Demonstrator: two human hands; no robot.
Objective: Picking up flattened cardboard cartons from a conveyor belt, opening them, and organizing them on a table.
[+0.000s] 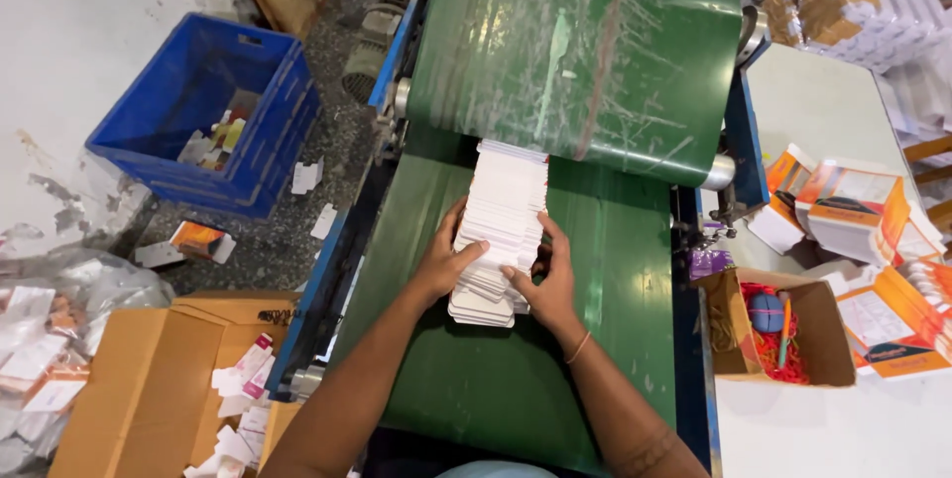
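- A row of flat white cartons [499, 230], overlapped like shingles, is lying on the lower green conveyor belt [595, 339], its far end tucked just under the upper green belt [585, 42].
- The left hand [443, 262] is pressing against the row's left edge, thumb lying across the top of the cartons.
- The right hand [548, 282] is cupping the right edge, fingers curled over the cartons; both hands are squeezing the near part of the row between them.
- An open cardboard box [828, 339] holding red rubber bands is sitting on the white bench [833, 101] to the right, near orange-and-white cartons [853, 205].
- A blue plastic crate [253, 131] is standing on the floor to the left, well apart from the belt.
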